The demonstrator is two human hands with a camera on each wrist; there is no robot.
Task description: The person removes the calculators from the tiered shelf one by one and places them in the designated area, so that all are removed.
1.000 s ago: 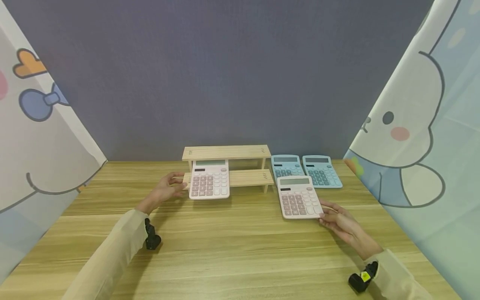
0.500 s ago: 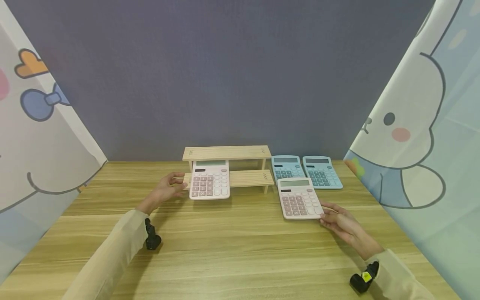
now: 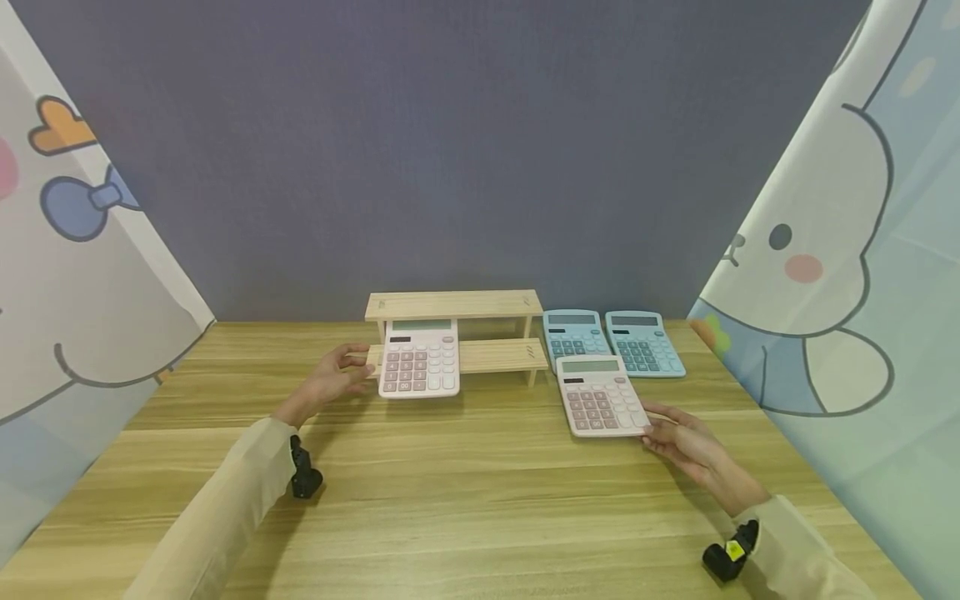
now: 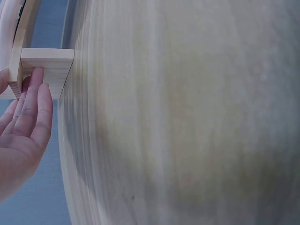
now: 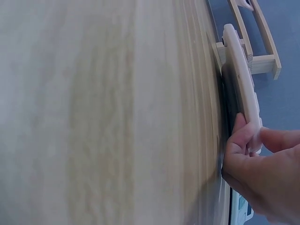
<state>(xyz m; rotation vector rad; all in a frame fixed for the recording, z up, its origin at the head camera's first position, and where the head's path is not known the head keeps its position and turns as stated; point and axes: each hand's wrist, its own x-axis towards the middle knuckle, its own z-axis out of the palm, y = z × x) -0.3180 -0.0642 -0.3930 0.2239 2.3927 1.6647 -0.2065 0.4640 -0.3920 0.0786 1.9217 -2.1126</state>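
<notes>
My right hand (image 3: 690, 454) pinches a pink-and-white calculator (image 3: 600, 396) at its lower right corner. In the right wrist view the thumb lies on the key side of this calculator (image 5: 248, 89), with fingers curled beneath, and its body is raised off the table. A two-tier wooden shelf (image 3: 498, 356) stands against the back wall. At the left end of its lower board is my left hand (image 3: 330, 379). The left wrist view shows the thumb over that board (image 4: 21, 51) and the fingers beneath it. Another pink-and-white calculator (image 3: 420, 362) leans on the lower tier, keys outward.
Two blue calculators lie to the right of the shelf: the nearer one (image 3: 570, 329) is partly covered by the held calculator, the other (image 3: 645, 343) shows whole. A dark grey wall (image 3: 457, 150) closes the back of the wooden table (image 3: 465, 500); cartoon-printed curtains flank both sides.
The right hand and its calculator have shifted slightly to the right. My left hand, the shelf and the other calculators hold their places.
</notes>
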